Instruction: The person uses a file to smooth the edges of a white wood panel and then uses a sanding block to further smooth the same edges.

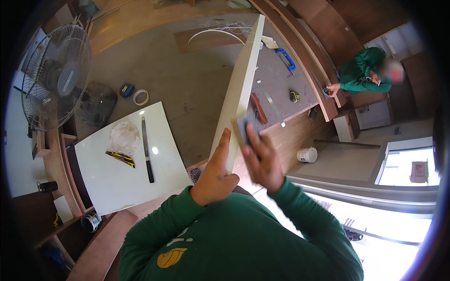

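A long white board (236, 89) stands on its edge and runs away from me, its narrow pale edge facing up. My left hand (213, 180) grips the board's near end, thumb on the right side and fingers along the left face. In my right hand (265, 161) is a grey sanding block (243, 129), held against the board's right-hand edge; that hand is slightly blurred. Left of the board, a white sheet (98, 173) carries a flat file (145, 147) with a black handle, a yellow and black utility knife (120, 159) and a crumpled white wad (124, 137).
A fan (56, 77) stands at far left. Near it lie a tape roll (140, 97) and a blue tool (126, 90). Right of the board are a blue hacksaw (286, 60), a tape measure (294, 96) and a white bucket (307, 155). A co-worker (361, 72) in green is at upper right.
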Demonstrator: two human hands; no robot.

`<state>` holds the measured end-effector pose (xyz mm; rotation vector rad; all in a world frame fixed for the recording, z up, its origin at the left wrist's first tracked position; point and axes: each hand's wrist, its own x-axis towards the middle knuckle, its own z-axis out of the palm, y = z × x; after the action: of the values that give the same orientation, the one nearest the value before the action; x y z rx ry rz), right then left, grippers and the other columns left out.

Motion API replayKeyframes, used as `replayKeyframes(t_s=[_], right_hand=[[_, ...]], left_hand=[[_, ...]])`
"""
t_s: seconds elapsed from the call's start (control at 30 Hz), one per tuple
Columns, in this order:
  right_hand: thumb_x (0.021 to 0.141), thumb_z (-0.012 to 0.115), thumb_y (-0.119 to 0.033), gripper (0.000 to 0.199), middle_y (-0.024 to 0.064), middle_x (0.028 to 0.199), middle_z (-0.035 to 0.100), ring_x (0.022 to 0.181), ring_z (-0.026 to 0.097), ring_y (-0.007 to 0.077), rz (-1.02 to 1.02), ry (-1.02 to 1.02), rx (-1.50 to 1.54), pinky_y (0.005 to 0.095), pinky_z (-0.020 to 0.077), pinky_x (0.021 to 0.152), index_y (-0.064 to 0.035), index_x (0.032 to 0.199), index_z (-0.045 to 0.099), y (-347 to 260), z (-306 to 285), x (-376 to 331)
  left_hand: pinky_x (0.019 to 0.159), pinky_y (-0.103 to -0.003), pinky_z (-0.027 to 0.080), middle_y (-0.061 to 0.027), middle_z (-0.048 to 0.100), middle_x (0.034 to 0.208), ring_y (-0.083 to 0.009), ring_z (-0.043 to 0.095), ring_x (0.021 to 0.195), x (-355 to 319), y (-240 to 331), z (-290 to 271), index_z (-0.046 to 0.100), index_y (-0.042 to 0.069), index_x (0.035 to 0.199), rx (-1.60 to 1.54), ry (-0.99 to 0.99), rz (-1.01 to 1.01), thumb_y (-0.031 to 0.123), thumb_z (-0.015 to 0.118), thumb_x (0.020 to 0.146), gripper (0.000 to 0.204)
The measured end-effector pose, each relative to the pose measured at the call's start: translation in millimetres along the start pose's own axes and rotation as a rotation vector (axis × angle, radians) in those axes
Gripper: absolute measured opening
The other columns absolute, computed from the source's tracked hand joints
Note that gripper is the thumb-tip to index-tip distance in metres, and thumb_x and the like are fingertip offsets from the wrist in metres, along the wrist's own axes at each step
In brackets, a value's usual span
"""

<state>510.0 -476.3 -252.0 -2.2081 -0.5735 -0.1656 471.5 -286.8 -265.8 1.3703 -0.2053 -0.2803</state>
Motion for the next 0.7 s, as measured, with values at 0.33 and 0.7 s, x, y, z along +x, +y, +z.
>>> replayKeyframes(t_s=[0.33,0.7], right_hand=[[0.107,0.058,-0.042,0.053,0.0289,0.103,0.065,0.093,0.066,0.0425,0.183,0.162,-0.177,0.0479,0.0533,0.085,-0.0144,0.152,0.056,86.2,-30.8,180.9],[0.103,0.065,-0.031,0.051,0.0283,0.105,0.061,0.092,0.068,0.0451,0.113,-0.02,-0.248,0.0493,0.0567,0.085,-0.0196,0.152,0.057,13.7,-13.8,82.9]], left_hand=[[0.125,-0.036,0.021,-0.0273,0.019,0.171,-0.0331,0.019,0.16,1.9,-0.8,13.7,0.004,-0.005,0.167,0.111,-0.017,0.077,-0.004,0.053,0.077,0.103],[0.129,-0.044,0.013,-0.0348,0.012,0.17,-0.0449,0.01,0.161,4.4,-13.5,11.0,0.006,-0.011,0.163,0.244,0.015,0.151,-0.003,0.052,0.073,0.102]])
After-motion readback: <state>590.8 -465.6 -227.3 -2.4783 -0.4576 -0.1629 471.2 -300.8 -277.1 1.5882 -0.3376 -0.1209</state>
